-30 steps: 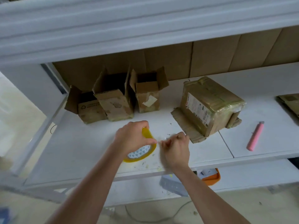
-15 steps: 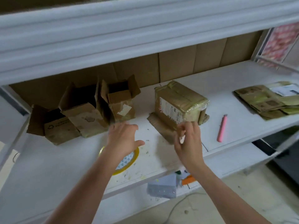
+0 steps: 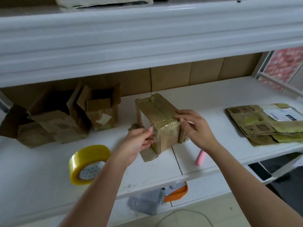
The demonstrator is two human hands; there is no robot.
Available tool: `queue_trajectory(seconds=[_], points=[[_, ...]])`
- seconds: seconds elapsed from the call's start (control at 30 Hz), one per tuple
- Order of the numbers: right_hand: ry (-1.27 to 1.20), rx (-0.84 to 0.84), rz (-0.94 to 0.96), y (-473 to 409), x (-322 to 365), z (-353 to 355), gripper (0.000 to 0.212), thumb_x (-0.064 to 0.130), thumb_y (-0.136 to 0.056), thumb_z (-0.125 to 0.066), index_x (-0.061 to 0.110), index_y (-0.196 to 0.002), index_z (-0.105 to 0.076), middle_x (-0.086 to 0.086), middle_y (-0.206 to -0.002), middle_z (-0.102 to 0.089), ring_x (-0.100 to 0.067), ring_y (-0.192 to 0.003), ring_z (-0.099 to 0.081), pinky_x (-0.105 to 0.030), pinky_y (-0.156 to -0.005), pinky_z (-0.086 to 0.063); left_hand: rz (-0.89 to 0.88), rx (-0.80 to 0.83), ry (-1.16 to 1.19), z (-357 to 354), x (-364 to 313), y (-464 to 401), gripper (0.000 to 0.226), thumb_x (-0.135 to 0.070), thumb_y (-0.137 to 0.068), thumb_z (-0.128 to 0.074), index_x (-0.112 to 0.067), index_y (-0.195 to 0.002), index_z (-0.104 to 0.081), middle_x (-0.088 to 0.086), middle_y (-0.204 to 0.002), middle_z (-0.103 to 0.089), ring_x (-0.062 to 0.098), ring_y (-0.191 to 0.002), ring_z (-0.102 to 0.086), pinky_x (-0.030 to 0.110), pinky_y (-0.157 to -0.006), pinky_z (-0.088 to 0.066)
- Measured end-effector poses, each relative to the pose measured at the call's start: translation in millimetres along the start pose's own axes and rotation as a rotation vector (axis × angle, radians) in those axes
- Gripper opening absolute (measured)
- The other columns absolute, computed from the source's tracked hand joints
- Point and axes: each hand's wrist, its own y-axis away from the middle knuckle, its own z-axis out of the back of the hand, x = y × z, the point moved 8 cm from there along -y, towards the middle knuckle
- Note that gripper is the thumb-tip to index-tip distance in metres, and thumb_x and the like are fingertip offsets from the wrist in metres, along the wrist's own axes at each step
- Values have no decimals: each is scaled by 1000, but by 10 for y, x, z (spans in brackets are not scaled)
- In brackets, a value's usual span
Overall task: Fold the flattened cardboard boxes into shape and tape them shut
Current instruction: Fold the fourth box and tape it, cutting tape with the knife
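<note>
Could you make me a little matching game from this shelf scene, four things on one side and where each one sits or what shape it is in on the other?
Things:
1. tape roll
2. taped box
3. flattened boxes
4. pink cutter

Descriptions:
A. stacked flat at the shelf's right end
B. standing on edge at the front left, nobody touching it
C. partly hidden under the right forearm
D. between both hands, the left hand and the right hand

Pairs: 1-B, 2-D, 3-A, 4-C

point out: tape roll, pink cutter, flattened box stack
tape roll (image 3: pixel 89 163): head view, on its yellow outer band.
pink cutter (image 3: pixel 200 158): head view, on the visible lower body.
flattened box stack (image 3: pixel 255 126): head view, on the top sheet's brown face.
</note>
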Motion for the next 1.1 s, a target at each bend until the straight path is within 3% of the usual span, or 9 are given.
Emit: queue_trajectory(seconds=[0.23,0.43,0.6,0.67,0.73,0.8,0.9,1.0,1.1], points=[[-83,114,141,-77,-128,3,24,4,-94,-59,12,-113,-72,-1,-119,-57,-11,-105,-60,-34,-81,-55,-39,-125,92,-94,164,-41,18,-20,-98,-56,-6,-101,-67,7,-100,-73,17,-98,-69,25,-83,-54],[-112,186,182,-133,-205,26,27,12,-90,-66,12,-117,-70,-4,-118,-55,-41,-91,-60,-52,-69,-53,-143,-286,217,-249,306,-85,21,-20,-100,-52,-18,-90,-70,-15,-81,-73,-4,-79,-69,13,-64,-52],[-114,171,250,-129,-253,36,27,14,-91,-65,12,-118,-70,-3,-117,-54,-53,-84,-56,-51,-63,-53,-172,-426,599,-249,435,-130,17,-7,-90,-63,-22,-93,-55,-12,-74,-74,5,-73,-72,18,-57,-54],[-108,165,250,-137,-268,26,27,17,-90,-66,13,-117,-71,-1,-117,-54,-52,-81,-58,-48,-62,-53,-204,-504,358,-192,392,-85,16,-4,-89,-65,-18,-93,-59,-7,-81,-73,8,-78,-70,18,-60,-54],[-86,170,262,-156,-231,15,29,24,-87,-69,13,-113,-72,-1,-113,-56,-39,-84,-62,-40,-63,-55,-258,-656,85,-75,302,64,19,-3,-92,-63,-22,-91,-62,-4,-91,-69,11,-85,-67,20,-64,-53],[-32,175,301,-182,-166,21,35,35,-83,-70,12,-109,-74,-1,-107,-57,-23,-95,-63,-26,-68,-52,-454,-751,-97,-17,49,262,26,-7,-95,-58,-33,-91,-63,-9,-103,-63,6,-92,-62,19,-73,-49],[26,179,347,-227,-112,16,33,35,-80,-75,10,-102,-75,-3,-98,-58,-17,-93,-63,-20,-76,-48,-814,-613,-396,-242,-399,435,15,-22,-95,-59,-27,-102,-71,-10,-112,-55,-4,-100,-53,11,-77,-46],[71,147,380,-241,-69,19,32,31,-74,-82,7,-94,-74,-3,-92,-57,-17,-78,-61,-31,-69,-52,-802,-479,-628,-476,-512,352,22,-27,-89,-68,-20,-110,-73,-6,-117,-52,-5,-101,-51,20,-78,-51],[107,115,400,-231,-30,19,32,27,-70,-86,6,-91,-74,-6,-91,-58,-20,-74,-60,-34,-63,-53,-768,-504,-669,-488,-497,312,28,-18,-84,-74,-16,-112,-72,-6,-112,-60,10,-97,-59,23,-83,-51]])
